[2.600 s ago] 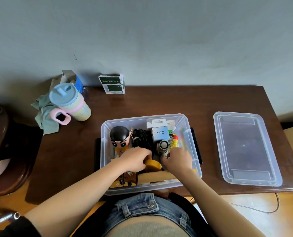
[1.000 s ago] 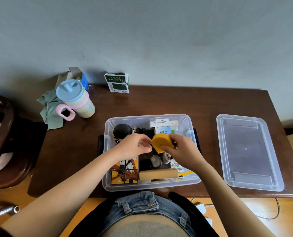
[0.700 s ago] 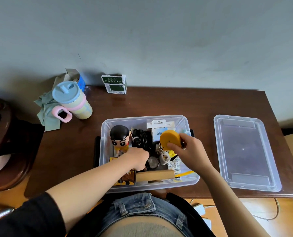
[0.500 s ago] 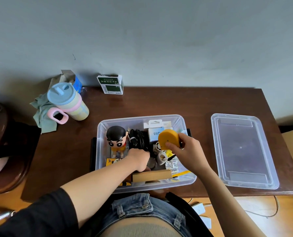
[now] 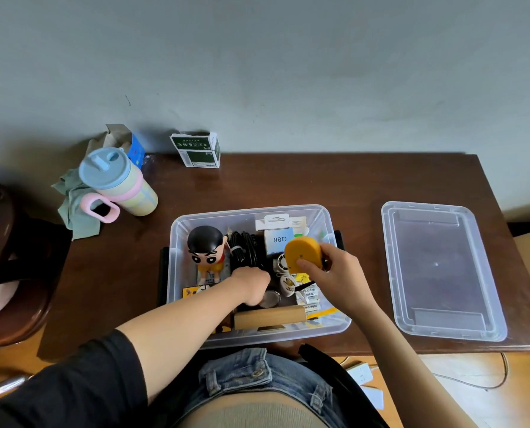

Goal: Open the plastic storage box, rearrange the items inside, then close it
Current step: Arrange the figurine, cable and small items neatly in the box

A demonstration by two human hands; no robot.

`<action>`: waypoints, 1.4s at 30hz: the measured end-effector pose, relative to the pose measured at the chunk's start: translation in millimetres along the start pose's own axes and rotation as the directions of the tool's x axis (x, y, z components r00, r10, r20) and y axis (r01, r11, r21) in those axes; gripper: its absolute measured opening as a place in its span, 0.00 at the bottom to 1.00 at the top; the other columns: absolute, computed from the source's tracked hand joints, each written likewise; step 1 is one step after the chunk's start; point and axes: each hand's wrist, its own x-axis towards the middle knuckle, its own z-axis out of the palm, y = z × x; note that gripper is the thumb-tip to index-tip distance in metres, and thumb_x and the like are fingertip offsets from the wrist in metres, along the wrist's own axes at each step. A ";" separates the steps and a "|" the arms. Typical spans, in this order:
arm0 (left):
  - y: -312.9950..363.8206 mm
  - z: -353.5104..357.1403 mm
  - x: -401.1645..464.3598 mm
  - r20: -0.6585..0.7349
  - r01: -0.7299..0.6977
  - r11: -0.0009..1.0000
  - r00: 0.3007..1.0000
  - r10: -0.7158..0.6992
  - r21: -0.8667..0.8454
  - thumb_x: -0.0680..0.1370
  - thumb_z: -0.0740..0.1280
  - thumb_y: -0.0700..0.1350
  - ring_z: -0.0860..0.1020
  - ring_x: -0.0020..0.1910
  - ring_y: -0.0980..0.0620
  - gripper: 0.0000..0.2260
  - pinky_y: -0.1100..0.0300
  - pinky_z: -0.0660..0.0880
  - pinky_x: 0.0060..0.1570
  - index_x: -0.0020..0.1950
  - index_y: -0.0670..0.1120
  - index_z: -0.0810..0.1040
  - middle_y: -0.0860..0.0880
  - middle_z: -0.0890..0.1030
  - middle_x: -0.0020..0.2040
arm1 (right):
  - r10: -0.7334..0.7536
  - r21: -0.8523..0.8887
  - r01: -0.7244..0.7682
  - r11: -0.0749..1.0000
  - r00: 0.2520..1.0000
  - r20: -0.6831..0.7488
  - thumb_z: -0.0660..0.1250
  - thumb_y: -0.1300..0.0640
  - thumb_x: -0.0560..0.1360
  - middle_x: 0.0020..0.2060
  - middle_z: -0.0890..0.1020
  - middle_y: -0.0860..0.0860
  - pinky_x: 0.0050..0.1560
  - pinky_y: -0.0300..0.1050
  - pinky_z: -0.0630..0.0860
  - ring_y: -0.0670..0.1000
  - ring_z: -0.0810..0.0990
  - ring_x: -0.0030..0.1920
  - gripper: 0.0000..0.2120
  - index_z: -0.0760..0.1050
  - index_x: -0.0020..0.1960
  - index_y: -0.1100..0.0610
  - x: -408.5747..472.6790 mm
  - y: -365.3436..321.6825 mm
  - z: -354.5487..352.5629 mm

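Bottom of the frame: denim waistband and a black sleeve on the left arm, both forearms reaching up toward centre. Clear plastic storage box [image 5: 177,267] sits open at lower centre on the dark wooden desk [image 5: 288,186], packed with small items. Left hand [image 5: 251,287] is down inside the box, knuckles up, fingers curled under among the contents; cannot tell whether it grips anything. Right hand [image 5: 334,273] pinches a rounded yellow object [image 5: 302,253], held above the box's right half. Near wall of the box: a wooden block [image 5: 270,316]. Further in: a black-haired cartoon figurine [image 5: 206,248] standing at left, a bundle of black cable [image 5: 243,248] beside it, a pale blue carton [image 5: 277,240] marked Q88. Box lid [image 5: 440,270] lies flat at right of frame, well apart from the box. Upper left: a pastel cup [image 5: 115,183] with pink handle on a green cloth [image 5: 72,199]. Upper centre, against the wall: a green-and-white carton [image 5: 197,149].
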 end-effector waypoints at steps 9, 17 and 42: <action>-17.2 -31.7 -28.3 -0.140 -0.075 0.949 0.990 0.033 -0.308 0.80 0.60 0.47 0.70 0.33 0.49 0.10 0.59 0.63 0.32 0.43 0.43 0.73 0.48 0.71 0.33 | -0.039 0.196 0.025 0.980 0.997 0.067 0.69 0.50 0.74 0.33 0.76 0.48 0.38 0.47 0.73 0.47 0.74 0.35 0.09 0.74 0.40 0.53 5.0 2.9 -8.6; -35.1 -53.0 -56.8 -0.317 -0.255 0.538 0.948 -0.023 -0.803 0.79 0.65 0.43 0.80 0.33 0.62 0.03 0.70 0.75 0.35 0.48 0.48 0.78 0.54 0.81 0.37 | -0.114 0.333 0.000 0.943 0.940 0.322 0.66 0.54 0.77 0.39 0.74 0.54 0.41 0.39 0.71 0.46 0.73 0.38 0.10 0.74 0.50 0.62 14.0 -16.5 7.3; 10.8 1.5 -2.7 0.039 0.061 0.980 0.998 -0.055 -0.191 0.79 0.63 0.39 0.72 0.40 0.46 0.08 0.54 0.68 0.41 0.56 0.36 0.74 0.44 0.72 0.39 | 0.159 0.554 -0.252 0.793 0.964 0.212 0.67 0.54 0.76 0.46 0.79 0.53 0.37 0.41 0.80 0.50 0.82 0.42 0.08 0.74 0.54 0.53 12.2 6.6 -0.1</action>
